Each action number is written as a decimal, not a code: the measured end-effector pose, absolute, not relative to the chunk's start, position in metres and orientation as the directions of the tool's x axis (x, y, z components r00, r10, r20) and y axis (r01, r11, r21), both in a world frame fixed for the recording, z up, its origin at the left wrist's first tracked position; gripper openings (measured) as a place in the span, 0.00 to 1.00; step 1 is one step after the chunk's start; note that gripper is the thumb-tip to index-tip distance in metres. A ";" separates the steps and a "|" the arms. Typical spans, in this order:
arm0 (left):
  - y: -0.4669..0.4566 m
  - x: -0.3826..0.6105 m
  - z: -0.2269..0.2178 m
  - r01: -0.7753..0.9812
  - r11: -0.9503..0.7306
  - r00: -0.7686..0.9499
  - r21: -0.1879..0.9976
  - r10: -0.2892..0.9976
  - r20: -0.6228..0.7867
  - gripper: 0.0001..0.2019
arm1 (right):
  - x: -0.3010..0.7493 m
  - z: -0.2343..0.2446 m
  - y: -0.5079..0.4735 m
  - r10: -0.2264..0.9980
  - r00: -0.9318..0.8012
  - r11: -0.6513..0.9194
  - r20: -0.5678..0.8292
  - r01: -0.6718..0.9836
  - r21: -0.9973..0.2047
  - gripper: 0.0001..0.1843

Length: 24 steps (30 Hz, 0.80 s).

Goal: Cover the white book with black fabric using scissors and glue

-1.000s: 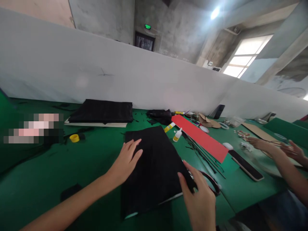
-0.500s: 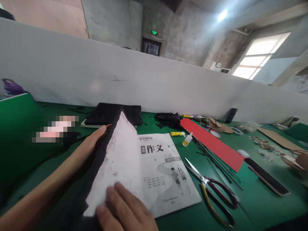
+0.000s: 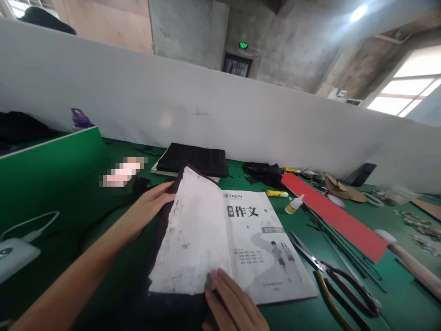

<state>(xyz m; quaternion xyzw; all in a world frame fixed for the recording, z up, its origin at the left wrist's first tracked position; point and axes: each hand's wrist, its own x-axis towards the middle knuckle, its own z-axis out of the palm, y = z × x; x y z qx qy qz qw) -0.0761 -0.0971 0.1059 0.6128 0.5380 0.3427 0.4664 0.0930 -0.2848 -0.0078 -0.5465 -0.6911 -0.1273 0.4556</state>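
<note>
An open book (image 3: 255,280) lies on the table, its printed title page showing on the right. Its front cover (image 3: 193,230), white inside with ragged edges and a black border, is tilted up on the left. My left hand (image 3: 155,202) grips the cover's outer left edge near the top, the fingers partly hidden behind it. At the bottom edge, close to the spine, my right hand (image 3: 237,303) pinches the black border. Scissors (image 3: 320,266) with red handles and a yellow-handled tool (image 3: 330,299) lie just right of the book.
Behind the book is a black-covered book (image 3: 193,158). To the right are a glue stick (image 3: 277,194), a small glue bottle (image 3: 294,204), a red strip (image 3: 337,218) and thin black strips (image 3: 344,248). A white power bank (image 3: 19,257) lies left, and a white partition (image 3: 138,101) stands behind.
My right hand has moved from the cover's white inside down to its bottom edge near the spine. The cover's white face shows more fully. The camera view has swung left.
</note>
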 end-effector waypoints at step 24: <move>-0.185 0.064 0.068 0.348 -0.789 0.881 0.506 0.459 0.110 0.24 | 0.274 -0.010 -0.366 0.642 0.595 -0.438 0.484 0.802 -0.405 0.24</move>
